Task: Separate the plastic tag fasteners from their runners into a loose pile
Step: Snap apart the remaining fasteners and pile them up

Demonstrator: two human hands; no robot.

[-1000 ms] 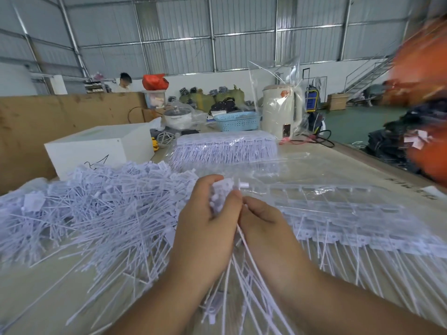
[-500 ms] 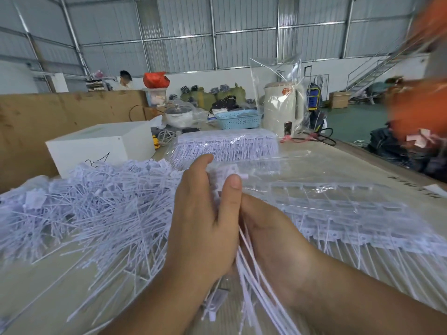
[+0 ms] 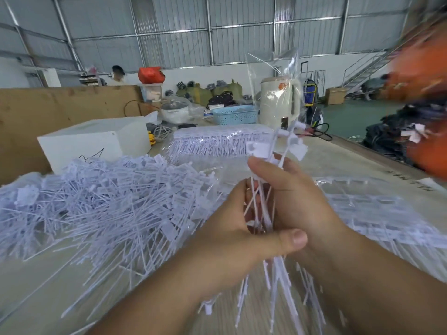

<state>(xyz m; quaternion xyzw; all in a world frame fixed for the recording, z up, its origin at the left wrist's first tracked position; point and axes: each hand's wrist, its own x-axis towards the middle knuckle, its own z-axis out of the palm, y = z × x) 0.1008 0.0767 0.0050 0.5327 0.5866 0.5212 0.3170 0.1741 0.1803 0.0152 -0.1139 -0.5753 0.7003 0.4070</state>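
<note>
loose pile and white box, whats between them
Nothing shows between them in the head view: the loose pile of separated fasteners reaches right up to the white box, hiding its lower front edge.

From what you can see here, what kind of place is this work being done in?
Most likely a warehouse or small packing workshop. The walls and roof are corrugated metal sheet on steel frames, a metal staircase rises at the far right, and stuffed green sacks stand against the back wall behind the long worktable.
</note>
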